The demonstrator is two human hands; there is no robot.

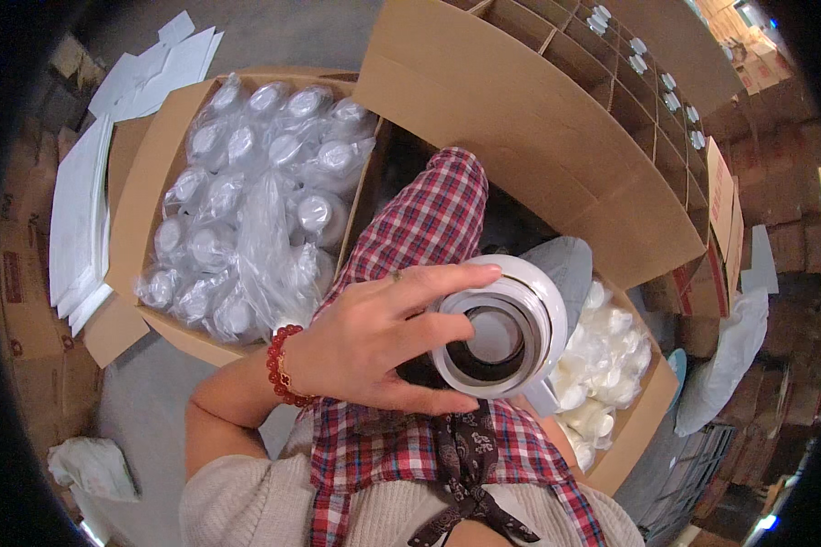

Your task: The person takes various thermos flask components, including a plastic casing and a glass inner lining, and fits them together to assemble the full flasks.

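Observation:
A white, round jug-like vessel [552,305] is held up before me, its ringed open end facing me and dark inside. A short white piece, a handle or spout, sticks out at its lower right. My left hand [374,337], with a red bead bracelet, reaches over from the left. Its fingers and thumb spread across the open end and press on the ring. My right forearm [561,439] runs up behind the vessel, which hides that hand and its fingers. A rounded grey shape [565,269] shows just behind the vessel.
At left, a carton [142,196] holds several white items in clear plastic bags. Another carton [643,428] of wrapped white parts stands at right. A large divided carton [520,128] stands ahead. White sheets [78,219] lie far left; stacked boxes [766,210] line the right.

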